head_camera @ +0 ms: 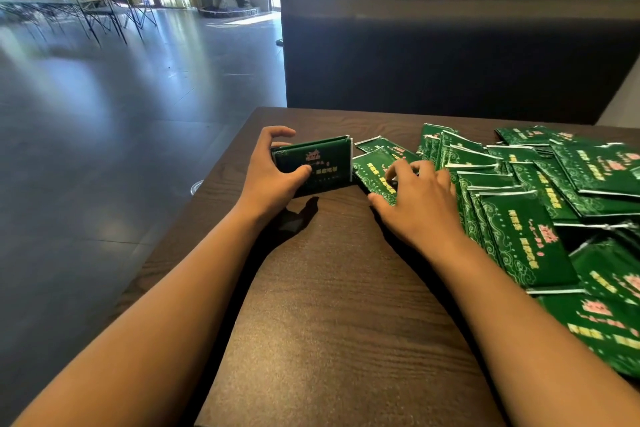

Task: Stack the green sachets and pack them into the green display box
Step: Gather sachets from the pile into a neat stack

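My left hand (273, 170) grips a stack of green sachets (323, 163), held on edge on the dark wooden table (329, 305), thumb on the printed front and fingers curled over the back. Just to its right, my right hand (420, 198) lies over a flat green sachet (372, 172), fingers spread on it and thumb at its near corner. A big loose pile of green sachets (554, 204) covers the table's right side. I see no green display box.
The table's left edge drops to a grey tiled floor (121, 132). A dark booth backrest (450, 52) stands behind the table. Chairs and a glass table (69, 10) sit far off at the left.
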{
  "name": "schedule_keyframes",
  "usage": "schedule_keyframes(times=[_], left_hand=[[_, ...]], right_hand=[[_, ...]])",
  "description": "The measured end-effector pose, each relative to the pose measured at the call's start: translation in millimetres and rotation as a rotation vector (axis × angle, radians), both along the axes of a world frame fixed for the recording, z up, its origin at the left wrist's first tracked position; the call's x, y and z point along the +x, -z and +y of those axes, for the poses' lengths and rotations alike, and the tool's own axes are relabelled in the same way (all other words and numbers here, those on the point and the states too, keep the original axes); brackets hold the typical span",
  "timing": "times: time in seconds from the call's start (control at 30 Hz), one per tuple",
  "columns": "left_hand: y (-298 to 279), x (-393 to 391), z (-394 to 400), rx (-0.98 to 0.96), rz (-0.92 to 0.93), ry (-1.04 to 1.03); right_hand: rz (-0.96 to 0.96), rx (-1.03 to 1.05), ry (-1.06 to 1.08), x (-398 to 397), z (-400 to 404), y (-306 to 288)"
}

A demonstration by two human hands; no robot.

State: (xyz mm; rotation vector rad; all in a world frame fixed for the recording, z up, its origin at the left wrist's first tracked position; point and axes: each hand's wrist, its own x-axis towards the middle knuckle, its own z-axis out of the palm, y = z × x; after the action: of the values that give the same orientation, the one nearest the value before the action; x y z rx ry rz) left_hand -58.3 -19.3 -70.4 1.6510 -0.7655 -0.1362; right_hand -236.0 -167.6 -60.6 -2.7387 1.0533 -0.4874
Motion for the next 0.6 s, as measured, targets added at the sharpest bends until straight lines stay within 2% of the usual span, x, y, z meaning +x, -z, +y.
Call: schedule_keyframes(times=[0.13,0.27,0.43,0.6], left_hand=[[1.6,1.2,-0.8,0.024,-0.035,0.010],[3.3,2.7,-2.2,0.024,-0.026,0.010],[5.3,5.6,-2.0,0.011,0.036,0.010],[4.2,6.1,-2.5,-0.014,0.144,0.017]], right_hand=[[-0.032,-0.009,0.020,-0.6,-0.1,-1.1],[-0.201,0.114,-0.046,-1.3,0.8,-2.7],[-0.365,0.213,-0.069,-2.2,3.5,-3.9],[-0.420,0.290,-0.045,-6.8,-2.2,-5.1]])
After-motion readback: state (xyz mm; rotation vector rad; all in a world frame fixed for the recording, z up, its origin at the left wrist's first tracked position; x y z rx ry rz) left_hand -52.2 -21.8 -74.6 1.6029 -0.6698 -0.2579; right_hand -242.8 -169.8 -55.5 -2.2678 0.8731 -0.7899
